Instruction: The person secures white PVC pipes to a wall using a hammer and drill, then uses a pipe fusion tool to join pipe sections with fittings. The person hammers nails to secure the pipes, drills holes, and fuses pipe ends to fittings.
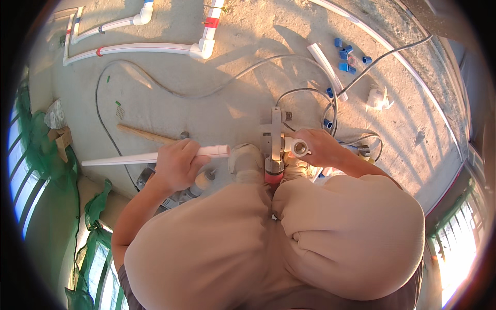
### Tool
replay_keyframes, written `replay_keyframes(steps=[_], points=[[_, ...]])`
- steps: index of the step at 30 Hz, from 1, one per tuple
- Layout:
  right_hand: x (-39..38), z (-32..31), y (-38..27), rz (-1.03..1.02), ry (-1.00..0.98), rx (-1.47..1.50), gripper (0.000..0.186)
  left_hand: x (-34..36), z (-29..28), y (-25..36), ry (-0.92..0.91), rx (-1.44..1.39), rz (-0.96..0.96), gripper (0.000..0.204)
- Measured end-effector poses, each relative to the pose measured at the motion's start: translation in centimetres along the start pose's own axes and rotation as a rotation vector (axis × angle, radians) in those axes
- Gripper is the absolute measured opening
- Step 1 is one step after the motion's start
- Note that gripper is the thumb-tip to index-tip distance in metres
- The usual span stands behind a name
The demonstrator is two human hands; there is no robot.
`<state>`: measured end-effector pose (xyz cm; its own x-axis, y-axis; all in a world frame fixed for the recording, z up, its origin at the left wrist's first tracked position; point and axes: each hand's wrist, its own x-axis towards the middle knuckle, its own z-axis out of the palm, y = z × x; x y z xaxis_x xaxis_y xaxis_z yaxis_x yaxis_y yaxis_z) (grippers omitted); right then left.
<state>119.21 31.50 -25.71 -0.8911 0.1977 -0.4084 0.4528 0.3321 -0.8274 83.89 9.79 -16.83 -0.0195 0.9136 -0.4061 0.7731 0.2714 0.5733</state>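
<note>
My left hand point(182, 164) is wrapped round a long white plastic pipe point(121, 160), which lies level across my left side. The pipe's open end points right, toward a pipe fusion welder point(276, 135), and is apart from it. This welder stands upright between my legs, its handle red near the bottom. On its right side my right hand point(321, 150) grips a white plastic pipe fitting point(299, 148) with a round opening facing up. The fitting sits against the welder's heating part; how far it is pushed on is hidden.
A wooden-handled hammer point(147, 135) lies beyond my left hand. Joined white pipes point(144, 48) lie at the far left. Blue caps point(345, 53) and a loose white pipe length point(328, 71) are at the far right. A grey cable point(199, 96) loops across the concrete floor. Green netting point(49, 150) hangs at left.
</note>
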Motion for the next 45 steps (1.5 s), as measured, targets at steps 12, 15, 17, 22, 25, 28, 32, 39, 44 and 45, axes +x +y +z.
replay_keyframes(steps=[12, 15, 17, 22, 25, 28, 32, 39, 44, 45], points=[[-1.5, -0.3, 0.7, 0.116, 0.005, 0.118, 0.053, 5.4, -3.8, 7.2, 0.122, -0.08, 0.313, 0.033], [-3.0, -1.8, 1.1, 0.012, 0.172, -0.022, 0.052, 5.3, -4.1, 7.6, 0.149, -0.048, 0.351, 0.034], [-4.6, -5.0, 0.2, 0.194, 0.35, 0.036, 0.054, 5.3, -4.3, 8.3, 0.154, -0.01, 0.342, 0.034], [-7.1, -9.3, -8.1, 0.057, 0.347, -0.006, 0.054, 6.5, -3.9, 11.0, 0.273, 0.007, 0.386, 0.035], [-5.8, -10.4, -11.3, -0.048, 0.369, -0.034, 0.055, 6.7, -4.0, 11.7, 0.311, 0.033, 0.408, 0.037], [-4.9, -10.4, -12.9, -0.169, 0.397, 0.077, 0.054, 6.7, -4.0, 11.9, 0.301, 0.046, 0.418, 0.038], [-4.7, -10.3, -13.1, -0.179, 0.36, 0.121, 0.056, 6.6, -3.9, 12.2, 0.302, 0.037, 0.426, 0.038], [-4.5, -10.0, -13.8, -0.172, 0.326, 0.132, 0.055, 6.3, -3.7, 12.2, 0.298, 0.014, 0.43, 0.035], [-4.1, -10.0, -14.4, -0.188, 0.313, 0.092, 0.053, 6.2, -3.7, 12.2, 0.284, 0.004, 0.416, 0.033], [-4.0, -10.0, -14.4, -0.206, 0.315, 0.065, 0.053, 6.2, -3.7, 12.3, 0.262, 0.004, 0.403, 0.032]])
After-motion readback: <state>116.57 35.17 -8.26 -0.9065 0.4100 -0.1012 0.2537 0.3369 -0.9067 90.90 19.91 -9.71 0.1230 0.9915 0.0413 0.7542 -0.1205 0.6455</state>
